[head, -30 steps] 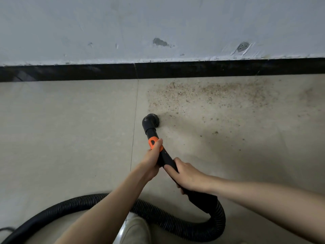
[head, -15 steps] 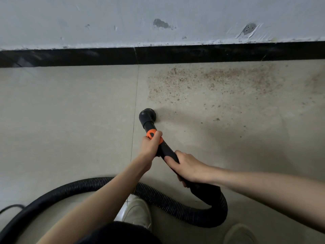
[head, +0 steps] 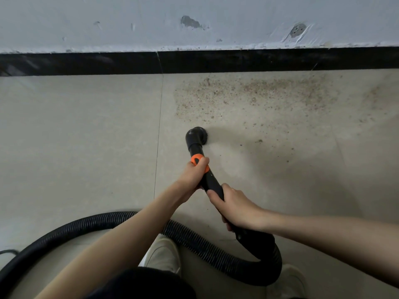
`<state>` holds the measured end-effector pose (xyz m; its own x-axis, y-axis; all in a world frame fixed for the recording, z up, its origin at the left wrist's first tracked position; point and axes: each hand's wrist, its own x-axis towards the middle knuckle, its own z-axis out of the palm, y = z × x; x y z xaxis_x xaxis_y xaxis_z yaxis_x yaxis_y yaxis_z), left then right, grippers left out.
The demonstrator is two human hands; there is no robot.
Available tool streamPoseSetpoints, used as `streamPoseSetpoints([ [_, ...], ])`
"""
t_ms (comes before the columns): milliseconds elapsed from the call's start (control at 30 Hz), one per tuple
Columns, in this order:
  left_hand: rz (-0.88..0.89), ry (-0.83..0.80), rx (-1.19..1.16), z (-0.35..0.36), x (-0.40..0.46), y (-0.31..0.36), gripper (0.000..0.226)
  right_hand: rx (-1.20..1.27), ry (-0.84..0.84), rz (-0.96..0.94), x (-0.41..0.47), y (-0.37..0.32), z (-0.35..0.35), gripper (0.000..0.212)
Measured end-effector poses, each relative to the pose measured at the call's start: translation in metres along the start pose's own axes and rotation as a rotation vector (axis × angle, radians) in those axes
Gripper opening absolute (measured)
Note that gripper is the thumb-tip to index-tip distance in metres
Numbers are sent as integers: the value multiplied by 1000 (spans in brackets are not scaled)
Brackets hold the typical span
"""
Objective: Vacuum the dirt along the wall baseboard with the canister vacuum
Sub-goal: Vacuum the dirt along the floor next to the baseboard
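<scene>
Pale beige floor tiles (head: 75,137) ran up to a glossy black baseboard (head: 237,60), and above that stood a scuffed grey-white wall (head: 129,22) with two chipped patches (head: 190,21) showing bare grey. One grout line (head: 158,130) cut the floor from the baseboard toward the person. Against the baseboard, right of that grout line, lay one broad scatter of brown dirt (head: 248,93), thick close to the baseboard and thinning into stray specks farther out.

One round black brush nozzle (head: 197,136) sat flat on the tile, short of the dirt's near edge, well out from the baseboard. It capped one black wand with a single orange collar (head: 197,159). The left hand (head: 191,176) was clenched round the wand at the collar, and the right hand (head: 236,209) was wrapped tight round the wand's handle lower down, farther from the baseboard. One ribbed black hose (head: 194,240) looped from the handle, curling back behind both forearms and off the left edge. Two pale shoes showed at the bottom, the left shoe (head: 164,255) under the hose and the right shoe (head: 289,281) beside the hose's bend.
</scene>
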<state>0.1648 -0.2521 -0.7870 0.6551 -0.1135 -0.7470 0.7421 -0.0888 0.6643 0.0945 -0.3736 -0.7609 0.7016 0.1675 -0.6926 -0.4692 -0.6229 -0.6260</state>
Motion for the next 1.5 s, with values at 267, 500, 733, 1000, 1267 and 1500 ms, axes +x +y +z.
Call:
streamPoseSetpoints([
  [267, -15, 162, -87, -7, -18, -26, 18, 36, -194, 50, -10, -3, -1, 36],
  [500, -20, -104, 43, 24, -14, -14, 16, 372, -32, 220, -27, 14, 4, 44],
  [733, 14, -157, 95, 51, -4, 3, 19, 441, 153, 235, -28, 14, -7, 45],
  [1000, -63, 44, -79, 23, -9, -16, 33, 403, -84, 228, -34, 4, -9, 47],
  [1267, -51, -153, 36, 33, -16, -26, 39, 510, -77, 296, -53, 19, -5, 49],
  [1500, -27, -270, 61, 73, -11, -15, 35, 421, 312, 265, -50, 33, -6, 40],
])
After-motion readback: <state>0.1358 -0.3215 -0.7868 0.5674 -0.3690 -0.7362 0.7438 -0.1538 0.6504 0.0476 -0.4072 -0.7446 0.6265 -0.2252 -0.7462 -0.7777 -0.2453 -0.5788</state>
